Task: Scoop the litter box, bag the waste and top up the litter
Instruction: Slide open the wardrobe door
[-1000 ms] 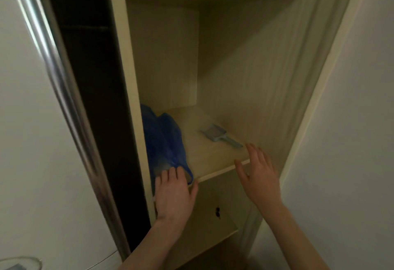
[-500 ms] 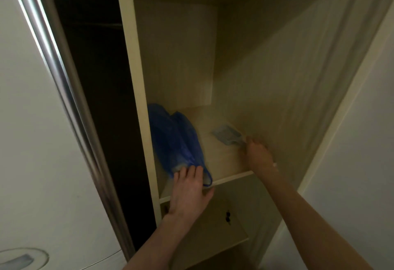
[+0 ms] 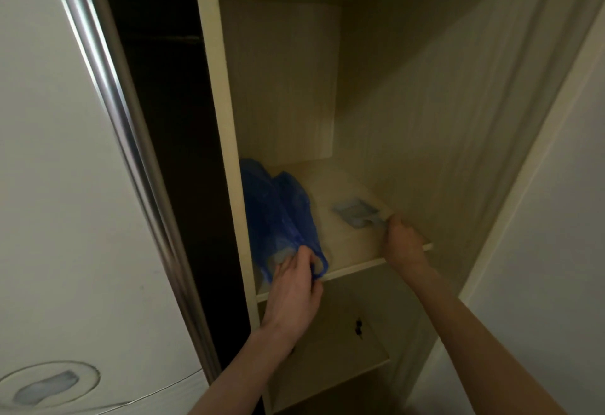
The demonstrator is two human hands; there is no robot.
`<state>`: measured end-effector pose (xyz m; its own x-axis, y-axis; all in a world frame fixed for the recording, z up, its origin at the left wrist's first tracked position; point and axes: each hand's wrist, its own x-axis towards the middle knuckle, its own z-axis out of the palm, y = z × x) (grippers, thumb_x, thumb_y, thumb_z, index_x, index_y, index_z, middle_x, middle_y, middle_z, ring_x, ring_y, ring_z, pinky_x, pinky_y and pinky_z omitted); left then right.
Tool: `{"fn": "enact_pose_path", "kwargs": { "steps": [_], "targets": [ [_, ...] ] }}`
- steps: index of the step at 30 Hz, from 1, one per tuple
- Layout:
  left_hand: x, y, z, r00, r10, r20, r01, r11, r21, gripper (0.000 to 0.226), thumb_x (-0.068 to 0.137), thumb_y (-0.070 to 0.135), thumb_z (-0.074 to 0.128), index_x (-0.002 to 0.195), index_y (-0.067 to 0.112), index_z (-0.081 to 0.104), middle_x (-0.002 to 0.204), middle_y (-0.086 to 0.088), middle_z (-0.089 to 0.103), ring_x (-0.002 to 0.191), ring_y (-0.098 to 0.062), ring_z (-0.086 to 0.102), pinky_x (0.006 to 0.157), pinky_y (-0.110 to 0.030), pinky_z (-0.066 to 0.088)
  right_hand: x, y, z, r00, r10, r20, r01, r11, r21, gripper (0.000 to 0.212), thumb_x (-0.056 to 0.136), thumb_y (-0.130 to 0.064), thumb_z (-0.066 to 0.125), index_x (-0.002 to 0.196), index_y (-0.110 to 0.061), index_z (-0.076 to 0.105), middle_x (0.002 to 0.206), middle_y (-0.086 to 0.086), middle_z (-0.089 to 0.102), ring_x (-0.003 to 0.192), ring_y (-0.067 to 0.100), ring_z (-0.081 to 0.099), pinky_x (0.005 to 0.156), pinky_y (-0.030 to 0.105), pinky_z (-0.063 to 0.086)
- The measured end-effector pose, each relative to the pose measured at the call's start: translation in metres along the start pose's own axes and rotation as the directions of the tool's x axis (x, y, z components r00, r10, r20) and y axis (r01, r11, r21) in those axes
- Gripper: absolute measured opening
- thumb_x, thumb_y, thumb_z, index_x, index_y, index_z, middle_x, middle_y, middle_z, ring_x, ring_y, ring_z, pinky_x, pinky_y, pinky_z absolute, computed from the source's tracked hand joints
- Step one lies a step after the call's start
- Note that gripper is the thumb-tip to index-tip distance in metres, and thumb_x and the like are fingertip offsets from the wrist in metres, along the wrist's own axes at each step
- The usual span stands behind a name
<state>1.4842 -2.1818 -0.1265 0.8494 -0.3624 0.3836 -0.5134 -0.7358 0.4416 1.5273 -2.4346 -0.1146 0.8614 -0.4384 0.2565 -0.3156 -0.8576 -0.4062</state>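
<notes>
The task is at its very start: both hands are fetching the tools from a cupboard, and none of the scooping, bagging or topping up shows as done.

The left hand (image 3: 293, 287) reaches onto the near left of the shelf (image 3: 353, 269) and has its fingers curled into the near end of the blue plastic bag (image 3: 278, 215), pinching it close to the handle loop that hangs at the shelf's front edge. The rest of the bag lies crumpled along the left side of the shelf, against the cupboard's upright panel (image 3: 222, 152).

The right hand (image 3: 404, 241) is at the near right of the shelf, its fingers closed at the handle end of the grey scoop (image 3: 355, 216). The scoop's head points to the far left and lies on the shelf board, well apart from the bag. It looks like a firm grip on the handle, though the hand covers the handle and the dim light blurs the outline, so I cannot be sure how the fingers sit.

Everything else remains: carrying bag and scoop to the box, sifting, bagging the waste, and adding fresh litter.

Neither the litter box nor any litter supply is in view. The compartment to the left of the panel is too dark to read. A lower shelf (image 3: 327, 359) carries a small dark item I cannot identify. At the near left corner, a pale rounded surface with a bluish patch is cut off by the frame.
</notes>
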Motion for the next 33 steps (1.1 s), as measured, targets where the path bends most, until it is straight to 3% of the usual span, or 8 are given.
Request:
{"fn": "enact_pose_path", "kwargs": {
  "steps": [3,7,13,18,22,26,29,33],
  "targets": [
    [-0.007,0.000,-0.001,0.999,0.011,0.033,-0.010,0.999,-0.034,0.042,0.095,0.015,0.062,0.112,0.039,0.032,0.118,0.011,0.054,0.105,-0.001,0.050,0.089,-0.019,0.045,-0.016,0.000,-0.001,0.997,-0.019,-0.074,0.026,0.995,0.099,0.015,0.099,-0.001,0.048,0.107,0.006,0.058,0.107,0.032,0.065,0.101,0.046,0.064,0.080,0.046,0.048],
    [-0.018,0.004,-0.008,1.000,0.029,0.009,-0.028,0.995,-0.093,0.043,0.096,0.014,0.061,0.118,0.039,0.034,0.119,0.011,0.058,0.107,-0.001,0.057,0.093,-0.024,0.052,-0.038,0.000,-0.006,0.989,-0.001,-0.150,0.036,0.972,0.232,0.026,0.105,-0.016,0.049,0.091,0.003,0.060,0.091,0.027,0.066,0.086,0.042,0.066,0.069,0.042,0.046],
    [-0.051,0.009,-0.036,0.995,0.098,-0.015,-0.099,0.975,-0.198,0.047,0.099,0.019,0.062,0.128,0.039,0.032,0.109,0.017,0.056,0.090,0.003,0.057,0.071,-0.010,0.043,-0.093,-0.001,-0.015,0.990,0.124,-0.066,-0.093,0.930,0.354,0.030,0.106,-0.028,0.048,0.093,-0.002,0.057,0.095,0.024,0.069,0.092,0.043,0.066,0.067,0.034,0.037],
    [-0.086,-0.004,-0.065,0.994,0.109,0.014,-0.098,0.934,-0.344,0.053,0.100,0.017,0.062,0.123,0.049,0.026,0.106,0.017,0.057,0.083,0.000,0.064,0.065,-0.014,0.047,-0.140,-0.017,-0.017,0.981,0.195,-0.002,-0.175,0.885,0.432,0.037,0.106,-0.034,0.045,0.096,-0.003,0.061,0.083,0.014,0.067,0.082,0.037,0.066,0.057,0.033,0.036],
    [-0.118,-0.021,-0.082,1.000,-0.006,-0.021,-0.006,0.848,-0.530,0.042,0.102,0.010,0.058,0.126,0.037,0.036,0.114,0.019,0.066,0.094,0.002,0.067,0.078,-0.015,0.053,-0.181,-0.037,-0.017,0.972,0.233,0.012,-0.208,0.840,0.502,0.033,0.106,-0.033,0.046,0.084,-0.010,0.053,0.070,0.010,0.058,0.065,0.030,0.058,0.057,0.038,0.043],
    [-0.150,-0.041,-0.099,0.992,-0.125,0.026,0.113,0.772,-0.626,0.009,0.106,0.015,0.054,0.111,0.021,0.055,0.095,0.008,0.075,0.083,-0.003,0.071,0.073,-0.019,0.056,-0.229,-0.063,-0.023,0.965,0.262,0.024,-0.230,0.794,0.563,0.025,0.106,-0.035,0.047,0.100,-0.012,0.054,0.078,0.011,0.060,0.070,0.027,0.059,0.068,0.045,0.052],
    [-0.178,-0.054,-0.111,0.988,-0.150,0.025,0.131,0.750,-0.648,0.010,0.105,0.018,0.055,0.098,0.022,0.059,0.080,0.001,0.069,0.069,-0.006,0.066,0.063,-0.027,0.053,-0.263,-0.083,-0.031,0.966,0.256,0.026,-0.222,0.781,0.584,0.022,0.105,-0.034,0.049,0.109,-0.013,0.053,0.079,0.007,0.059,0.071,0.023,0.058,0.071,0.049,0.053],
    [-0.216,-0.073,-0.135,0.978,-0.208,0.023,0.163,0.692,-0.703,0.011,0.102,0.013,0.056,0.096,0.014,0.064,0.071,0.003,0.062,0.058,0.001,0.054,0.053,-0.016,0.041,-0.318,-0.116,-0.040,0.964,0.262,0.052,-0.232,0.724,0.649,0.026,0.103,-0.040,0.052,0.111,-0.016,0.057,0.086,0.005,0.063,0.074,0.020,0.060,0.073,0.044,0.052]
  ]
}}
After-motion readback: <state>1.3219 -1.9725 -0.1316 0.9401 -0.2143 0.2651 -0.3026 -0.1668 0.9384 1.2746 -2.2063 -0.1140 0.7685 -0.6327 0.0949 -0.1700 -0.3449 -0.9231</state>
